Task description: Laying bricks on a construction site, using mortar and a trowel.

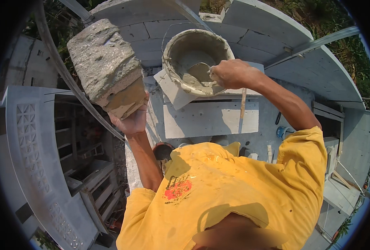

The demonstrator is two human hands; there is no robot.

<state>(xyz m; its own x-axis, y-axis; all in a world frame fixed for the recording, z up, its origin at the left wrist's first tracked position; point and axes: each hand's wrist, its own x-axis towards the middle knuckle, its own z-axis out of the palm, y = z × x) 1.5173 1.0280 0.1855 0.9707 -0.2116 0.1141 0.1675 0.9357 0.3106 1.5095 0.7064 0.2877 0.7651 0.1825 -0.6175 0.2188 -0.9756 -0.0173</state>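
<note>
My left hand (131,116) grips the lower end of a block (126,100) from beneath, at the upper left. Wet grey mortar (103,54) covers the block's upper face thickly, and its near part shows tan. In my right hand (235,74) is a trowel (200,71), its handle mostly hidden by the closed fingers. The trowel's blade is inside a round bucket (177,85), by the near wall. Mortar coats the bucket's walls and rim, and a thin wire handle stands up on its left.
Pale blocks (210,121) support the bucket. A wooden handle (243,104) projects below my right forearm. Light block walls (260,41) curve behind, crossed by metal poles (314,46). A blue-and-white can (282,132) stands at right, a dark bucket (163,151) near my left forearm. The left side drops away.
</note>
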